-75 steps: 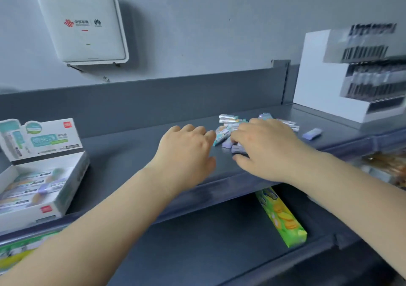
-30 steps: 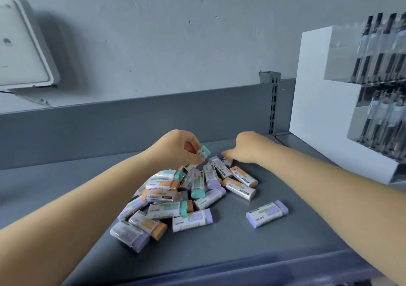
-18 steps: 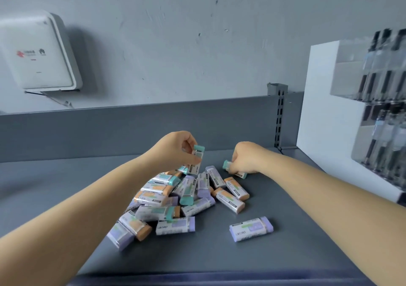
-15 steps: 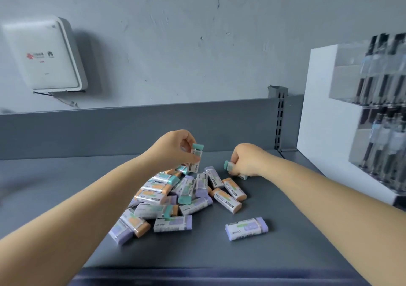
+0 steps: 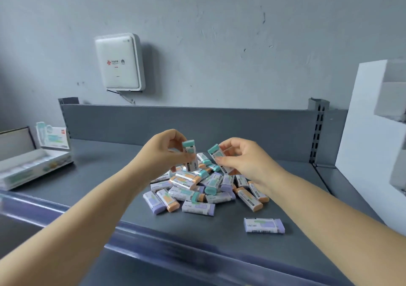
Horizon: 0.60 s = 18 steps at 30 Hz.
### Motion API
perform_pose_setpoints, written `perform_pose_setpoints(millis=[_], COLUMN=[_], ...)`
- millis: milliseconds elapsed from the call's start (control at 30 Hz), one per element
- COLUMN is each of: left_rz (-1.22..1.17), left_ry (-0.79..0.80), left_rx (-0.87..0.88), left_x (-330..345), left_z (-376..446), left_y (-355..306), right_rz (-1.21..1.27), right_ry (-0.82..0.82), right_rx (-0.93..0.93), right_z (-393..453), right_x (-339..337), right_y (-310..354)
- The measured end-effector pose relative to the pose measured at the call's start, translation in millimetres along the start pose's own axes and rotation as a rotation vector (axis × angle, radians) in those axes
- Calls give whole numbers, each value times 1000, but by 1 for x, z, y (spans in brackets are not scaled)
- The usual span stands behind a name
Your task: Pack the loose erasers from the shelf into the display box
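Your left hand (image 5: 163,151) pinches one eraser (image 5: 190,155), your right hand (image 5: 239,160) another (image 5: 216,153), above the pile (image 5: 197,189) on the shelf (image 5: 98,175). Light, stiff, likely slick sleeves: pinch the long sides. Box (image 5: 33,164) stands far left.

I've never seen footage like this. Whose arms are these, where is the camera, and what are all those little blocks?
No machine here: a person wears a camera on the head, looking down at their own hands. The left hand pinches a green-tipped eraser; the right hand holds another green-tipped one. Beneath them lies a pile of loose erasers on a grey shelf, with one purple eraser lying apart. The open display box stands at the far left.
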<state>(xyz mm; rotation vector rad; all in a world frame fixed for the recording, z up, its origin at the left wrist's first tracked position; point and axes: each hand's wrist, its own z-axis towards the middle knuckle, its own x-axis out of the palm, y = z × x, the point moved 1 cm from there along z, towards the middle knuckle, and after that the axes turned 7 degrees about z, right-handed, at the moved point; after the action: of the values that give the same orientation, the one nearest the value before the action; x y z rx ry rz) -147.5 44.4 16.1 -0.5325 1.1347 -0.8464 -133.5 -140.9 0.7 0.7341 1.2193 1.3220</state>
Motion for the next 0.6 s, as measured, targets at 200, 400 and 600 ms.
perform_pose_setpoints(millis=[200,400,600], left_rz=[-105,-227,-317], left_ry=[-92,-143,-178], left_rx=[-39,-75,-158], left_x=[-33,-79,-146], left_z=[-26,-44,-63], left_y=[19,47,95], right_rz=[-4,-59,113], right_ry=[95,115,188], right_rx=[-59,-177,-156], right_z=[-10,-6,6], right_x=[25,76,162], right_y=[28,52,54])
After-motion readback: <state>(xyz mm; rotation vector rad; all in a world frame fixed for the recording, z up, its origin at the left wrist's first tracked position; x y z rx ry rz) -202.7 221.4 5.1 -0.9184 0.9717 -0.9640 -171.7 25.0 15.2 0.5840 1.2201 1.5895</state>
